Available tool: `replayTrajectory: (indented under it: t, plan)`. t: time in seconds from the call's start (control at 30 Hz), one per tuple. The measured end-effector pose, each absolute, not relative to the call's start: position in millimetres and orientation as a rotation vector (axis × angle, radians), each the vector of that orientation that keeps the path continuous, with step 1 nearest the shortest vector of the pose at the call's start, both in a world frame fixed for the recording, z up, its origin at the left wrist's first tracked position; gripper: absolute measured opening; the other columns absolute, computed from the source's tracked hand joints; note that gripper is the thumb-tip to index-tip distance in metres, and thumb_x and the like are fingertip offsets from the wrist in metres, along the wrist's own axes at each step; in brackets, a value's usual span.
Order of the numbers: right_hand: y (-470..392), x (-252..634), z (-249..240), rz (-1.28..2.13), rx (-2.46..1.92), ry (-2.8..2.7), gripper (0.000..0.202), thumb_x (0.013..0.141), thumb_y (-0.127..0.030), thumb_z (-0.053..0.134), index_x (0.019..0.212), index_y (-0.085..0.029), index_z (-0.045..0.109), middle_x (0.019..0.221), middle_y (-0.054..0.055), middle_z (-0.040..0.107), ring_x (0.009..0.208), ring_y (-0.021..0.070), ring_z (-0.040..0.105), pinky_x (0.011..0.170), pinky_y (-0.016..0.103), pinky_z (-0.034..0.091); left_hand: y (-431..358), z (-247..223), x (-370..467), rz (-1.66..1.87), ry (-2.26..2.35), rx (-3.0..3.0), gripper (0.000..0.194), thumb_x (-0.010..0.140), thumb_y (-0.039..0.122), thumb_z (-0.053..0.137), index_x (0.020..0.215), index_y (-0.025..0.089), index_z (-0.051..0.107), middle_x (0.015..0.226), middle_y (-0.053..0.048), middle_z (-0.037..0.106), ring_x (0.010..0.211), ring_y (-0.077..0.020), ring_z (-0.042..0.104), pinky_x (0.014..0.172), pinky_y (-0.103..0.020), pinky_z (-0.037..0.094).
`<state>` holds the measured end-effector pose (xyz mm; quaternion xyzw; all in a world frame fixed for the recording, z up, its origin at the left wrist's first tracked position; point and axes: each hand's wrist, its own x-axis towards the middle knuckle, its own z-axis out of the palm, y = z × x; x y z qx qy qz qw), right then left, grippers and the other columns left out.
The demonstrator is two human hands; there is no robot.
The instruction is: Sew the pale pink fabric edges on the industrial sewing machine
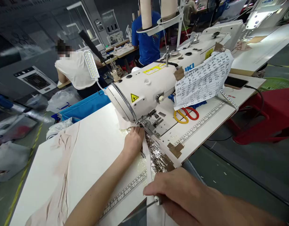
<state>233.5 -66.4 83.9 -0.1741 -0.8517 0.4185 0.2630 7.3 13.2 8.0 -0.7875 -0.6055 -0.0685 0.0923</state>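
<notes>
The fingers of the left hand are bunched together on the pale strip, right under the head of the machine; whether they pinch it or only press I can't tell. Those of the right hand are curled round the handle of a tool. The strip runs from the machine over the near edge of the table. The machine would worry me most: fingertips so close to its working end could be caught if they crept inward. The strip might veer crooked if it dragged on that edge, and the tool, its bare metal crossing in front of the strip, could snag it if the right hand swung carelessly. Around them, crumpled cloth lies along the table's left end; a written sheet hangs off the machine, blocking sight of what's behind; a phone sits by the right corner, cable attached; scissors poke from beneath the sheet, and brown tape marks the near edge.
</notes>
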Motion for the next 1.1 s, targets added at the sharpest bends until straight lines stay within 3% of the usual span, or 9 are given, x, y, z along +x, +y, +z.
replayTrajectory:
  t: [0.17, 0.4, 0.5, 0.67, 1.1]
  plan:
    - [-59.6, 235.1, 54.3, 0.933, -0.761, -2.411, 0.033, 0.093, -0.014, 0.037, 0.114, -0.02, 0.062, 0.097, 0.005, 0.073, 0.085, 0.0197, 0.068, 0.073, 0.029, 0.05, 15.0, 5.9, -4.9, -0.692, -2.0, -2.31, 0.02, 0.094, 0.024, 0.049, 0.093, 0.019, 0.068, 0.098, -0.006, 0.069, 0.091, -0.0203, 0.064, 0.073, -0.031, 0.055]
    - [-16.8, 227.2, 19.7, 0.656, -1.328, -2.317, 0.034, 0.1, -0.025, 0.031, 0.122, -0.011, 0.053, 0.087, 0.009, 0.073, 0.063, 0.0203, 0.065, 0.052, 0.027, 0.039, 19.8, 0.8, -13.6, -1.021, -2.061, -2.413, 0.018, 0.09, 0.026, 0.053, 0.087, 0.02, 0.069, 0.094, -0.005, 0.07, 0.09, -0.0193, 0.065, 0.077, -0.032, 0.054]
    - [-4.8, 216.8, 19.2, 0.565, -1.33, -2.358, 0.035, 0.1, -0.023, 0.03, 0.12, -0.01, 0.055, 0.086, 0.009, 0.073, 0.058, 0.0193, 0.063, 0.049, 0.028, 0.036, 21.0, 0.2, -13.9, -1.019, -2.041, -2.413, 0.016, 0.088, 0.023, 0.053, 0.085, 0.019, 0.068, 0.092, -0.005, 0.069, 0.089, -0.0182, 0.065, 0.077, -0.03, 0.054]
    - [3.1, 204.5, 8.5, 0.438, -1.177, -2.347, 0.032, 0.1, -0.02, 0.034, 0.118, -0.013, 0.06, 0.103, 0.009, 0.073, 0.082, 0.02, 0.07, 0.055, 0.027, 0.042, 22.0, -2.9, -15.4, -1.012, -1.951, -2.42, 0.014, 0.086, 0.018, 0.052, 0.086, 0.019, 0.066, 0.093, -0.004, 0.068, 0.088, -0.0171, 0.065, 0.075, -0.028, 0.053]
    - [5.5, 200.7, -3.1, 0.297, -1.125, -2.305, 0.028, 0.098, -0.018, 0.04, 0.117, -0.014, 0.06, 0.092, 0.004, 0.074, 0.075, 0.0155, 0.069, 0.051, 0.027, 0.035, 23.0, -10.8, -18.9, -1.155, -1.899, -2.445, 0.01, 0.087, 0.021, 0.057, 0.088, 0.021, 0.068, 0.094, -0.003, 0.069, 0.089, -0.0179, 0.064, 0.076, -0.03, 0.051]
